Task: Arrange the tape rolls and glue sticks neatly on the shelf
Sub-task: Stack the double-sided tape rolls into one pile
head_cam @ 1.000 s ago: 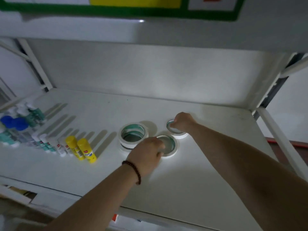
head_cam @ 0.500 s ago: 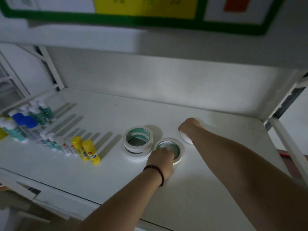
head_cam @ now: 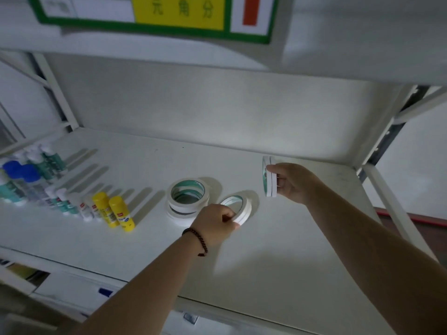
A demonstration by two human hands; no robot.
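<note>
On the white shelf [head_cam: 278,250] a stack of white tape rolls [head_cam: 187,201] with green cores lies flat near the middle. Just right of it, my left hand [head_cam: 214,226] grips a pair of thin tape rolls [head_cam: 243,210] tilted up off the shelf. Further right, my right hand [head_cam: 294,183] holds another pair of thin tape rolls [head_cam: 269,177] upright on edge above the shelf. Two yellow glue sticks [head_cam: 112,211] stand at the right end of a row of white and teal glue sticks [head_cam: 67,204] on the left.
Bottles with blue caps [head_cam: 21,172] and teal-labelled tubes stand at the far left. The shelf's back wall [head_cam: 217,112] is close behind. An upper shelf carries a green-framed label [head_cam: 179,13]. A white upright [head_cam: 391,209] bounds the right side.
Both hands have lifted their tape rolls off the shelf. The right hand's rolls went from lying flat to standing on edge; the left hand's rolls are tilted up. The camera moved closer.
</note>
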